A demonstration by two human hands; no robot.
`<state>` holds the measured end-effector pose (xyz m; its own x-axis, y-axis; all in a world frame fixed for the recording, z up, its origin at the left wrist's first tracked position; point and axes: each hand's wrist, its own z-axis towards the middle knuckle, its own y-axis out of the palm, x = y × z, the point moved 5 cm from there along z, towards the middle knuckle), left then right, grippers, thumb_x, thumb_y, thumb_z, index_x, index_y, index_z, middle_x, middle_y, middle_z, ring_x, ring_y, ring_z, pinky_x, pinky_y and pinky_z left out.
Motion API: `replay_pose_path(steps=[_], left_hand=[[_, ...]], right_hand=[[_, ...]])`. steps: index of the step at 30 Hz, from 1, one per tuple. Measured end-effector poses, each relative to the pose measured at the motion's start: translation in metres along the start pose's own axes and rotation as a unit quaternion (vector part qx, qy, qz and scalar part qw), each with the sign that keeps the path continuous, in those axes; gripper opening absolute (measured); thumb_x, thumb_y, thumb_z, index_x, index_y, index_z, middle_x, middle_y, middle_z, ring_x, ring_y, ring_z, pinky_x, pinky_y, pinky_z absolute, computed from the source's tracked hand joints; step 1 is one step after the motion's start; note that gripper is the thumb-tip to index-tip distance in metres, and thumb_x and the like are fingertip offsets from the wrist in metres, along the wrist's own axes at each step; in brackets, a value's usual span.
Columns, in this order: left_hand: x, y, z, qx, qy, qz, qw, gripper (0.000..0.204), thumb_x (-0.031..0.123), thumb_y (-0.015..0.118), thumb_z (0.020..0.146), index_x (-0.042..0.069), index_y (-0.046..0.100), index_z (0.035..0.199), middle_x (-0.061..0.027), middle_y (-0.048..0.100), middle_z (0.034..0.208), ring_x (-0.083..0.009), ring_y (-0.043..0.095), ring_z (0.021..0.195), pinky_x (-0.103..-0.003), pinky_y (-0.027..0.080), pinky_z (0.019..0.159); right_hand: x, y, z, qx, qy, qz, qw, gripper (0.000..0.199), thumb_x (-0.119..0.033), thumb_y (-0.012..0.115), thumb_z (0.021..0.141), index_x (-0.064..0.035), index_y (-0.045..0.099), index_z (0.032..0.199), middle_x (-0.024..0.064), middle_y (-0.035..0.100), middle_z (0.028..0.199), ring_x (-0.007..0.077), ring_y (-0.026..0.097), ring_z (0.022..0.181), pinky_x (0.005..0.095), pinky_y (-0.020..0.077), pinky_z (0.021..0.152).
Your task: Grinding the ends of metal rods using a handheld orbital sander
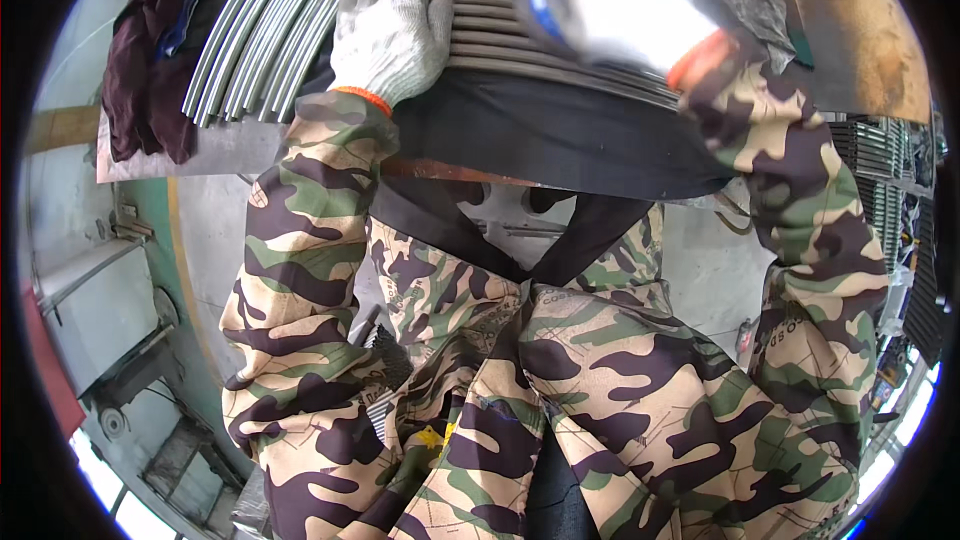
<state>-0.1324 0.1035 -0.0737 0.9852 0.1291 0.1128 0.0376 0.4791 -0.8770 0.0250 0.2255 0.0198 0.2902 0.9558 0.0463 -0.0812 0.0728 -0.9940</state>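
A row of dull grey-brown metal rods lies side by side across a black cloth on the table. My left hand, in a white knit glove with an orange cuff, rests flat over the left ends of these rods, fingers stretched out. Above their right part is my right hand, gloved the same way and smeared by motion. At its left side shows a small blue and dark thing, apparently in its grasp; its kind is not clear. The right ends of the rods pass under my right hand and forearm.
Several shiny metal rods lie in a slanted bundle left of my left hand. A dark maroon cloth hangs at the table's left edge. Crumpled clear plastic and a brown stained board are at the right. Further rods are stacked on a rack.
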Motion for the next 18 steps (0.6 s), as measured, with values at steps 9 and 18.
replay_pose_path(steps=[9,18], left_hand=[[-0.004,-0.015,0.001,0.072,0.046,0.047,0.995,0.035,0.025,0.066,0.099,0.001,0.069,0.125,-0.015,0.068,0.12,-0.0372,0.062,0.117,-0.051,0.047,0.106],[-0.003,-0.018,-0.003,0.029,0.042,0.029,0.998,0.034,0.019,0.061,0.097,0.0,0.066,0.124,-0.0172,0.066,0.119,-0.0393,0.061,0.115,-0.054,0.047,0.104]], right_hand=[[0.025,-0.001,-0.068,0.01,-0.043,-0.023,0.999,0.02,-0.025,0.066,0.097,-0.0096,0.068,0.111,0.0159,0.065,0.104,0.0379,0.07,0.096,0.054,0.0623,0.076],[0.023,0.004,-0.083,0.001,-0.049,0.003,0.999,0.02,-0.026,0.066,0.098,-0.0112,0.067,0.111,0.0132,0.064,0.106,0.0348,0.069,0.1,0.054,0.0616,0.078]])
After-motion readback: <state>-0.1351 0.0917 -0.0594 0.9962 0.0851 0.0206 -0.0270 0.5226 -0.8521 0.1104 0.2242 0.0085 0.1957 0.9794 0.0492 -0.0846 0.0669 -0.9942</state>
